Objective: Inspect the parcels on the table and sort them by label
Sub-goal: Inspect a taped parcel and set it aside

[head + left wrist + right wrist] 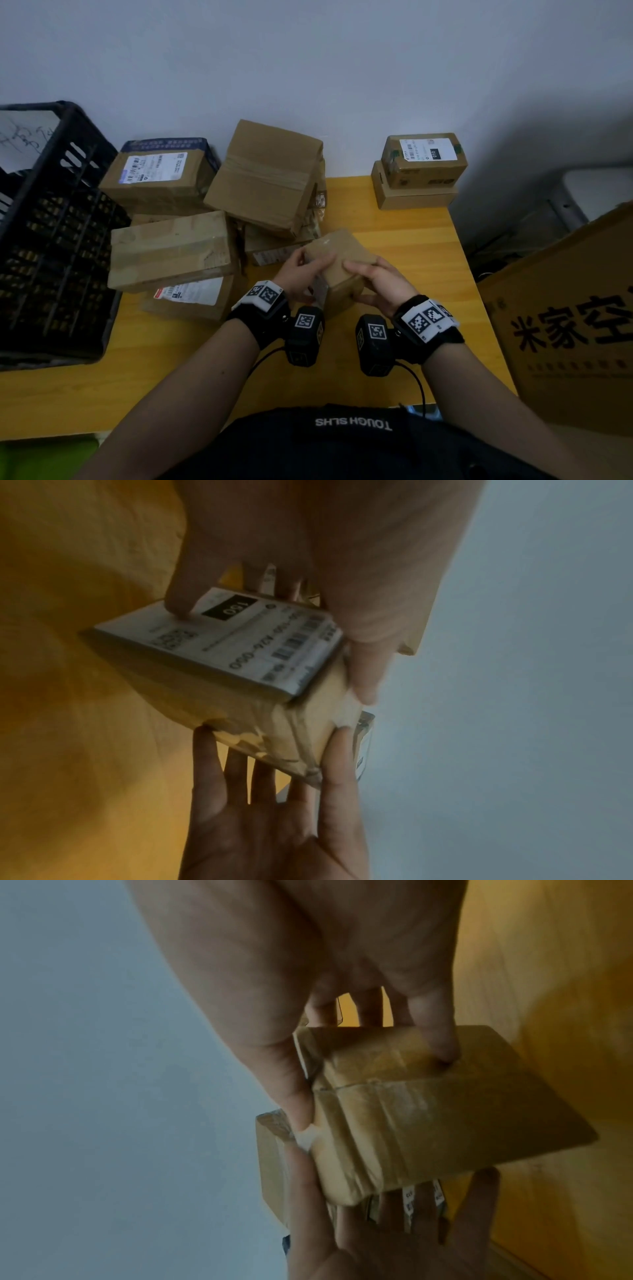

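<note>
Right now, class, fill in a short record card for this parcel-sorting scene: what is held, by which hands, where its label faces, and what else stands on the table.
held item: small parcel, lifted above the table
left hand: grips the parcel's left side
right hand: grips its right side
label: white, on the face turned toward the left wrist camera; the black box reads about "150", blurred
unsorted pile: several cardboard boxes, centre left
sorted stack: two boxes, far right corner
crate: black, far left

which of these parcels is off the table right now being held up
The small brown parcel in front of the person, gripped between the left hand and right hand. All other parcels rest on the table or on each other.
</note>
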